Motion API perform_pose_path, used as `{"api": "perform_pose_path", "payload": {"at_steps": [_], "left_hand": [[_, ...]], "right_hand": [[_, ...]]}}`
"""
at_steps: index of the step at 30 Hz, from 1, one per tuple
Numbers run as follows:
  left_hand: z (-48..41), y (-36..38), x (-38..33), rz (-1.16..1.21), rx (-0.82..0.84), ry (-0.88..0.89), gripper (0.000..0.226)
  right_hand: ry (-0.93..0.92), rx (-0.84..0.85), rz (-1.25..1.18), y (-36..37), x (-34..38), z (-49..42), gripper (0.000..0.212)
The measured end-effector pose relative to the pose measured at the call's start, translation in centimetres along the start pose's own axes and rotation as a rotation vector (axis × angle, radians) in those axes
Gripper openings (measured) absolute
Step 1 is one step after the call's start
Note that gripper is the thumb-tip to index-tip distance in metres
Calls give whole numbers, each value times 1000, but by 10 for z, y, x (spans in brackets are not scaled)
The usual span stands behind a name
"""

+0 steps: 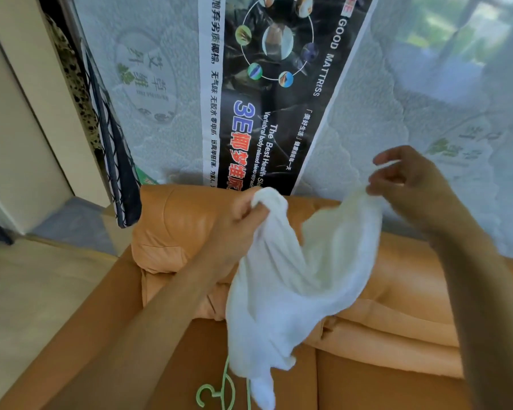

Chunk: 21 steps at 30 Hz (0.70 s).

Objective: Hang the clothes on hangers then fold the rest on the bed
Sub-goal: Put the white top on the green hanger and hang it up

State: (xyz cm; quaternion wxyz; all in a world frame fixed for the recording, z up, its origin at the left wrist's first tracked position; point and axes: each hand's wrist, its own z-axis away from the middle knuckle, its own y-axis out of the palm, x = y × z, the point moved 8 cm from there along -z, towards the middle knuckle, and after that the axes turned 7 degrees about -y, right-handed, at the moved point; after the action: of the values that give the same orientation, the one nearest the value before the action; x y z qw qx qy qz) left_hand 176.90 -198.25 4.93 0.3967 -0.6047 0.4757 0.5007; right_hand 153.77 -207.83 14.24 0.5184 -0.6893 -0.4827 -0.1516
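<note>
- The left hand (243, 214) grips one bunched top corner of the white garment (293, 285), held up over the orange sofa (175, 226).
- The garment sags between both hands, its tail dangling by the green hanger (216, 392). It looks light, soft and floppy, best held at the shoulders.
- The right hand (409, 187) pinches the opposite top edge.

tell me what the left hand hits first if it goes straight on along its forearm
Probably the mattress leaning behind the sofa; the left hand, gripping the white garment, looks level with the sofa's top edge, so it might catch that first. Depth is unclear.
</note>
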Motion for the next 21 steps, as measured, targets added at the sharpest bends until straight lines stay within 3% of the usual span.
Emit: {"api": "perform_pose_path", "payload": {"at_steps": [3,4,6,8,10,14,21], "left_hand": [[-6,27,-46,-212,200,198,26],[-6,36,-53,-262,244,231,32],[-5,47,-61,-322,285,249,29],[-1,46,-63,-327,311,232,9],[-2,34,-53,-419,318,219,10],[-7,-10,-4,-737,179,158,19],[-4,-91,39,-820,-100,84,41]], "right_hand": [[-189,350,-83,42,29,16,81],[-169,520,-181,64,34,27,87],[-148,696,-231,95,34,38,71],[-197,633,-132,100,29,34,32],[-226,466,-108,88,28,24,8],[-208,182,-154,54,26,11,25],[-11,-226,-7,-7,-23,11,32]]}}
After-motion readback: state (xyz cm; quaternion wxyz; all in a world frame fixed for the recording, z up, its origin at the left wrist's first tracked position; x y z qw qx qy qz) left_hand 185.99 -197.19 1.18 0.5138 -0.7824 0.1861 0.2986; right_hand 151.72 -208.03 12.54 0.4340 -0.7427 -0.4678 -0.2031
